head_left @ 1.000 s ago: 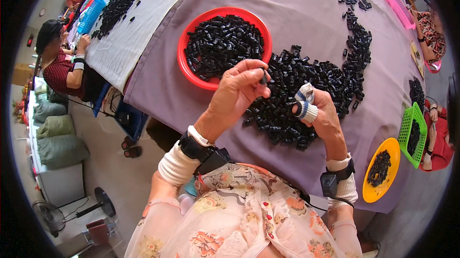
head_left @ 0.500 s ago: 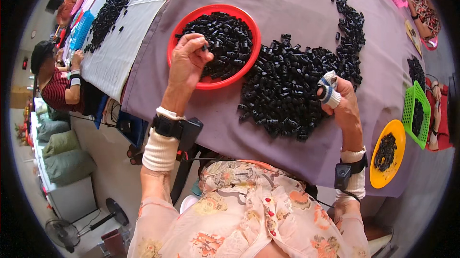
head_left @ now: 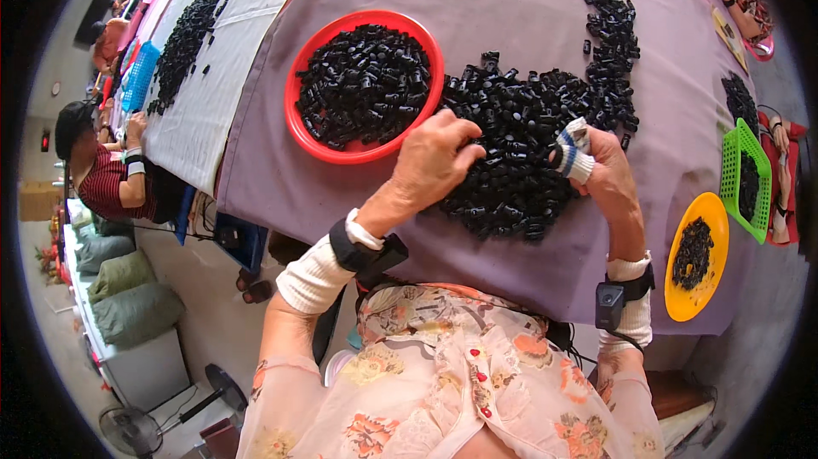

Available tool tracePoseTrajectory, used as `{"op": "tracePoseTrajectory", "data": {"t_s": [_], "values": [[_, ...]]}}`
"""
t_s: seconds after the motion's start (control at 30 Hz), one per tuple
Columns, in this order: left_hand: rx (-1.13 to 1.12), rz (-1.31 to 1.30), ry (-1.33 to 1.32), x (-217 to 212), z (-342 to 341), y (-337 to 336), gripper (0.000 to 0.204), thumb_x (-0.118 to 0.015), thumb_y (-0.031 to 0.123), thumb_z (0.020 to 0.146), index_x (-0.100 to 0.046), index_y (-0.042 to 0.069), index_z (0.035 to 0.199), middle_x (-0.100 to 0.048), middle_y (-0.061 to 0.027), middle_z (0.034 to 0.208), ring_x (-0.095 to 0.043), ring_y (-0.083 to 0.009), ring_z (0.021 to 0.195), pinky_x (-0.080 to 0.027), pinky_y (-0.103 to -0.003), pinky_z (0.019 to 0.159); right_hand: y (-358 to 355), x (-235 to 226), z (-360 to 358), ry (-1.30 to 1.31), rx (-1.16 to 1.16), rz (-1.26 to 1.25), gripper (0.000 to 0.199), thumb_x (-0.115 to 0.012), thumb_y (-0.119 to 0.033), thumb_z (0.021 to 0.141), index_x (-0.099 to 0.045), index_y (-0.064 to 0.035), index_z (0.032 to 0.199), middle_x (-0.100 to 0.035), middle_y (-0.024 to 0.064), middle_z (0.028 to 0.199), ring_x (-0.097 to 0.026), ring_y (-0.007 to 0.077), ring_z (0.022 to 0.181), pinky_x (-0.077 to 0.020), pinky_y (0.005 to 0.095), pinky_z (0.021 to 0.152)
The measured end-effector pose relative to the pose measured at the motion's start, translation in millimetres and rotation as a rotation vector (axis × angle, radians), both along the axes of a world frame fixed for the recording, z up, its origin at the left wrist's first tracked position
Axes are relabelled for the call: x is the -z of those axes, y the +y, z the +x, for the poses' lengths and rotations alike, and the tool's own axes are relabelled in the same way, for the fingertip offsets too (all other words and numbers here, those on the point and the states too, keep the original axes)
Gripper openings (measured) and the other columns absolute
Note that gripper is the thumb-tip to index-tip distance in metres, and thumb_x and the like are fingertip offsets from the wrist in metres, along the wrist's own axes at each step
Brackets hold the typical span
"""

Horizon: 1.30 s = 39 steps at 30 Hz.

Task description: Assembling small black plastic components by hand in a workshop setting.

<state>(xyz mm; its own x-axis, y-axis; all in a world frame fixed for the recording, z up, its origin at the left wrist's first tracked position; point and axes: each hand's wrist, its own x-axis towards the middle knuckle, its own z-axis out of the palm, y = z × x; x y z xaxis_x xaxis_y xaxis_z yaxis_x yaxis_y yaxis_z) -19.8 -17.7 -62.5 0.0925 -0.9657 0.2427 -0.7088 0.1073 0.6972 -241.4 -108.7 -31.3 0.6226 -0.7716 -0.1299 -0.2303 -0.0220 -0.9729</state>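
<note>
My left hand (head_left: 436, 156) is between the red basin (head_left: 294, 122) and a heap of small black cylindrical plastic parts (head_left: 511, 144). Its fingers curve with the thumb and forefinger apart, and nothing shows between them. Over the right part of the heap, my right hand (head_left: 603, 171) is closed, its thumb and fingers drawn together. A striped grey-and-white knitted finger cover (head_left: 576, 150) wraps its front fingers. Whatever those fingers grip is hidden. More of the same black parts fill the red basin.
A trail of black parts (head_left: 612, 41) runs toward the far side of the mauve cloth (head_left: 366, 242). At right are a yellow plate (head_left: 709, 276) and a green basket (head_left: 730, 148). Other people sit at the left and right, one in a striped shirt (head_left: 106, 178).
My left hand has moved from over the red basin, where it pinched a small black part, right and down to the heap's edge. That part no longer shows. My right hand stays nearly in place.
</note>
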Motion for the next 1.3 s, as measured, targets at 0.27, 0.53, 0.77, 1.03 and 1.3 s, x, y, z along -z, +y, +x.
{"op": "tracePoseTrajectory", "data": {"t_s": [0.27,0.53,0.77,1.03,1.3], "values": [[0.070,-0.036,-0.276,14.7,-9.4,-2.8,0.019,-0.068,0.010,0.069,-0.060,0.006,0.086,-0.052,-0.0101,0.079,-0.053,-0.0279,0.080,-0.045,-0.037,0.070,4.9,2.7,-2.0,-0.031,-0.012,0.036,0.013,-0.066,-0.017,0.077,-0.059,-0.0073,0.074,-0.049,-0.0052,0.055,-0.040,0.0022,0.042,-0.0269,0.0179,0.037],[0.075,-0.011,-0.110,-2.0,-3.5,-4.6,0.020,-0.064,0.006,0.072,-0.062,0.003,0.092,-0.056,-0.0075,0.079,-0.056,-0.0200,0.071,-0.046,-0.030,0.065,10.1,-10.9,11.1,-0.005,-0.019,0.109,0.014,-0.068,-0.012,0.076,-0.056,-0.0073,0.071,-0.046,-0.0092,0.063,-0.038,0.0015,0.058,-0.0321,0.0199,0.051],[0.129,0.221,1.250,-52.4,10.5,14.1,0.022,-0.058,0.008,0.085,-0.059,-0.001,0.105,-0.062,-0.0052,0.079,-0.059,-0.0101,0.070,-0.049,-0.023,0.067,14.8,-31.4,45.3,-0.063,-0.081,0.018,0.016,-0.070,-0.011,0.074,-0.057,-0.0047,0.081,-0.048,-0.0074,0.066,-0.040,0.0026,0.060,-0.0351,0.0196,0.054],[0.203,0.094,1.509,-51.9,17.0,21.0,0.020,-0.059,0.005,0.084,-0.057,-0.001,0.103,-0.062,-0.0086,0.090,-0.061,-0.0134,0.075,-0.052,-0.027,0.068,23.0,-42.2,68.9,-0.182,-0.202,-0.127,0.019,-0.072,-0.012,0.073,-0.058,-0.0043,0.084,-0.050,-0.0059,0.063,-0.040,0.0026,0.056,-0.0358,0.0191,0.051],[0.242,0.056,1.464,-57.0,20.0,21.6,0.022,-0.058,0.004,0.084,-0.057,-0.001,0.106,-0.062,-0.0092,0.094,-0.061,-0.0145,0.084,-0.053,-0.029,0.076,25.0,-45.8,73.2,-0.204,-0.204,-0.224,0.020,-0.072,-0.013,0.073,-0.058,-0.0025,0.083,-0.052,-0.0042,0.063,-0.042,0.0033,0.055,-0.0370,0.0197,0.049]]}}
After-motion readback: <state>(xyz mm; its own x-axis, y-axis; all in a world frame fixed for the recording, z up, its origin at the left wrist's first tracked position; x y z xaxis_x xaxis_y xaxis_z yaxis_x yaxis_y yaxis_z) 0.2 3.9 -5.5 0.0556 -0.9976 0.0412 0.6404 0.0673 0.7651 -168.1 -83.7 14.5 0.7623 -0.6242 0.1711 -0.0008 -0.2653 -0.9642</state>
